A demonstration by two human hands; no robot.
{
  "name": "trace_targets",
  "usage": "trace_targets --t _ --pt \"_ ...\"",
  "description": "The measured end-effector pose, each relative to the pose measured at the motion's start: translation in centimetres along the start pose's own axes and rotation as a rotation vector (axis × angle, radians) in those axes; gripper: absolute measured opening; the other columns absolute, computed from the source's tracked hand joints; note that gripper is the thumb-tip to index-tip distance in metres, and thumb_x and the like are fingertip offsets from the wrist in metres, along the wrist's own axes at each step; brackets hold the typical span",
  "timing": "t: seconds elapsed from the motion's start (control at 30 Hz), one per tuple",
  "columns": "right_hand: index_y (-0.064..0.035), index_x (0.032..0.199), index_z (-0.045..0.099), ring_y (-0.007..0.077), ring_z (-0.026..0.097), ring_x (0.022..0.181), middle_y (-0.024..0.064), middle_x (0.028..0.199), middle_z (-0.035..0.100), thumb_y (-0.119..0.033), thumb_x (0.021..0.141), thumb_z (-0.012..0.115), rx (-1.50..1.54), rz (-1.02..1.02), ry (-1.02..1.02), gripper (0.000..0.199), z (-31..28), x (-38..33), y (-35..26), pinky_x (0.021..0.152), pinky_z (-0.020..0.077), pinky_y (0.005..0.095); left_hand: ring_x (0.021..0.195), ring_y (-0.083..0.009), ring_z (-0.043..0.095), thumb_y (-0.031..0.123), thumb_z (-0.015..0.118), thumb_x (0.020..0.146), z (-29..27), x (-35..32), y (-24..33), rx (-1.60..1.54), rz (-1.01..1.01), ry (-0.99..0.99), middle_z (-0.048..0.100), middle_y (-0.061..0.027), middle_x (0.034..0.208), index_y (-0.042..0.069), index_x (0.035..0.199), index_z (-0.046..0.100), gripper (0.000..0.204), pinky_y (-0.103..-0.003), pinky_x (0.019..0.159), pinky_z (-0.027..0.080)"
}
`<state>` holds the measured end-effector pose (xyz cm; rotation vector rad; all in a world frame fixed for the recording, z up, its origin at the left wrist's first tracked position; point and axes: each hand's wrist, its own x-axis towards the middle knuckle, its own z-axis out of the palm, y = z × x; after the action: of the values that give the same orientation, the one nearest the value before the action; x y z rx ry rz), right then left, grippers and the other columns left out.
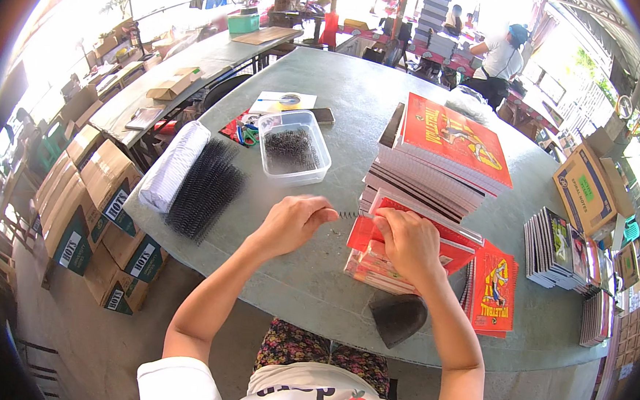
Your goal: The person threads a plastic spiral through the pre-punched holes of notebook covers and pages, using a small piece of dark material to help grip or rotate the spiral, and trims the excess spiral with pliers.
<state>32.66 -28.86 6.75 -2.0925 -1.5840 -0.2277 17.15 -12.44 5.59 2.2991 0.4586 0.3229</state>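
Short dark coil [348, 215] spans the gap between the two hands, at the left edge of a red notebook [454, 229] near the middle of the work area. Left hand [297, 222]: thumb and forefinger pinched together on the coil's outer end, other fingers curled in. Right hand [409, 238]: bent over the notebook, fingers drawn close; its grip is hidden behind the knuckles, so can't tell if it has the coil or the cover.

Progress, judging by layout: this coil looks only partly in. Low pile [494, 291] on the right seems done, dark coil along its side. Tall stack [438, 178] behind looks left to do, no coils seen on it. Plenty of supply: tub [310, 176] of small dark coils, plus a black coil heap [207, 186] beside a white roll [174, 165].

Room: bare table [307, 294] left of and below the left hand, near edge just past the forearms. Right side is tight: tall stack just beyond the hand, low pile beside the forearm, dark block [398, 318] close to the near edge.
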Motion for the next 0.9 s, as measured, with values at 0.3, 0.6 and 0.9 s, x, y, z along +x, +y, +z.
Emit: trace_targets --t 0.3,0.6,0.9 --pt "-0.0070 0.108 0.054 0.0277 0.061 0.075 0.0133 0.082 0.061 -0.023 0.086 0.060 0.134 0.019 -0.019 0.028 0.2 0.8 -0.6 0.066 0.0477 0.0372 0.086 -0.0290 0.053 0.013 0.060 0.072 1.7 2.0 1.2 0.340 0.493 0.510 0.058 -0.0093 0.085 0.007 0.086 0.061 0.015 -0.041 0.079 0.042" --pt "-0.0019 0.092 0.057 0.0279 0.058 0.072 0.0106 0.076 0.056 -0.007 0.080 0.064 0.469 -0.004 0.095 0.014 1.5 0.9 -1.7 0.066 0.0455 0.0357 0.100 -0.0307 0.054 0.030 0.066 0.072 19.3 -3.5 4.5 0.207 0.431 0.003 0.059 -0.0136 0.101 0.001 0.104 0.059 0.043 -0.041 0.086 0.045" --pt "-0.0092 0.091 0.064 0.0305 0.062 0.084 0.0119 0.088 0.065 -0.018 0.080 0.065 -0.129 0.110 0.196 0.014 -1.9 -4.3 3.2 0.076 0.0474 0.0380 0.101 -0.0319 0.055 0.014 0.063 0.076 7.0 -3.9 5.5 0.193 0.231 0.278 0.058 -0.0155 0.105 0.008 0.108 0.058 0.032 -0.042 0.081 0.047"
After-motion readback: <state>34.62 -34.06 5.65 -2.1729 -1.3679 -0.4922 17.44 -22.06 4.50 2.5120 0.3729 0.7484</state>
